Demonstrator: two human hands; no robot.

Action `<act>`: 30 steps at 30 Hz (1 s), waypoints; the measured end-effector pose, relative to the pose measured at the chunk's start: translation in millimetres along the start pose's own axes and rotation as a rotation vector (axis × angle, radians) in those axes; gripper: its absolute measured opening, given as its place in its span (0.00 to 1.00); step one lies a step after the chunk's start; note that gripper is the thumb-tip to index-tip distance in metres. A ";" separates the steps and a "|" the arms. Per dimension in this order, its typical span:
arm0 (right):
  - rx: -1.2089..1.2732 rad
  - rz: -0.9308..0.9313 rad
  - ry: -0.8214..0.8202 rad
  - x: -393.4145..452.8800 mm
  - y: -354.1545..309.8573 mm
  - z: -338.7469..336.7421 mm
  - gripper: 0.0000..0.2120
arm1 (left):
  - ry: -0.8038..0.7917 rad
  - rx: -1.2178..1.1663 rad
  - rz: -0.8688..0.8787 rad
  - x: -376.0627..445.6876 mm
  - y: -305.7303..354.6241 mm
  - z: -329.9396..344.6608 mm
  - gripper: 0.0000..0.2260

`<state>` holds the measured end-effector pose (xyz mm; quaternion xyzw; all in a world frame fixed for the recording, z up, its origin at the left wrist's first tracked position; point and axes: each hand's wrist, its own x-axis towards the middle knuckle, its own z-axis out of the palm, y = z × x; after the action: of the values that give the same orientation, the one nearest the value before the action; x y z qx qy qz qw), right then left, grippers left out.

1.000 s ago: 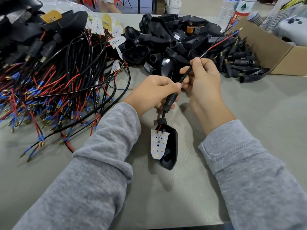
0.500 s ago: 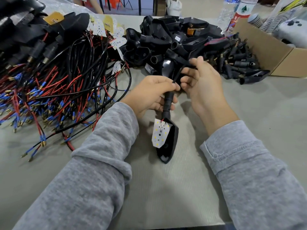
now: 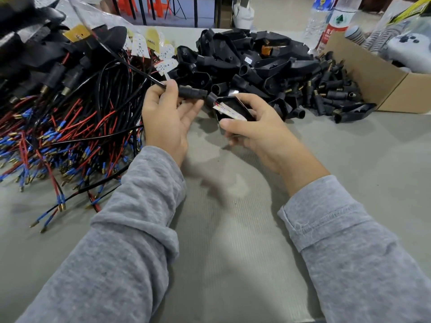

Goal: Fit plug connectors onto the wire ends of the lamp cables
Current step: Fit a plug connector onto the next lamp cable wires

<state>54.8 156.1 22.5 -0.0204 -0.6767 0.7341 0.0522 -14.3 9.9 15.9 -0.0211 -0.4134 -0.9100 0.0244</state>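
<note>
- The left hand (image 3: 166,117) pinches the black cylindrical stem sleeve (image 3: 191,92) of a lamp between thumb and index finger; the other fingers are spread loosely below it
- A thin, glossy black cable (image 3: 140,72) leaves the sleeve on the hand's far side and runs up and left over the wire heap
- The right hand (image 3: 254,129) curls around the lamp housing (image 3: 229,102), a smooth, angular black plastic shell, with the thumb along its near edge and the fingers under it
- A flat white LED board (image 3: 229,111) lies in the shell's open face, with short red wires at the end that meets the sleeve
- The lamp is held above the table, between the two heaps
- On the left lies a tangled heap of wired lamps (image 3: 70,117): black cables, red and blue leads, brass-coloured tips
- Beyond the hands is a pile of empty black housings and ribbed sleeves (image 3: 279,73), matte and hard-edged
- A brown cardboard box (image 3: 382,82) stands at the right, clear plastic bottles (image 3: 326,22) behind it
- The table (image 3: 233,241) is covered with a grey mat with a fine ribbed texture
- Both sleeves are soft, heathered grey knit
</note>
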 end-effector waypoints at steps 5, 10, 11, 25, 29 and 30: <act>-0.008 -0.140 0.091 3.5 3.6 -1.0 0.16 | -0.032 -0.144 -0.094 -4.0 0.7 1.8 0.07; 0.014 -0.157 0.146 4.9 3.5 -5.7 0.14 | -0.123 -0.054 -0.315 -7.8 -2.1 6.0 0.10; 0.013 -0.154 0.156 5.2 3.3 -6.2 0.13 | -0.169 0.001 -0.356 -8.4 -2.5 5.7 0.12; 0.323 0.005 0.125 3.1 -5.2 -6.5 0.17 | -0.240 0.099 -0.305 -14.8 -11.5 8.9 0.20; 0.250 -0.021 0.126 3.9 -5.5 -5.9 0.15 | -0.234 0.147 -0.262 -16.4 -13.3 11.2 0.16; 0.191 -0.045 0.141 3.8 -4.5 -5.2 0.13 | -0.225 0.154 -0.254 -17.0 -13.2 12.2 0.17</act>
<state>51.8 162.0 26.7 -0.0516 -0.5987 0.7906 0.1178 2.1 28.2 13.0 -0.0686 -0.4812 -0.8633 -0.1357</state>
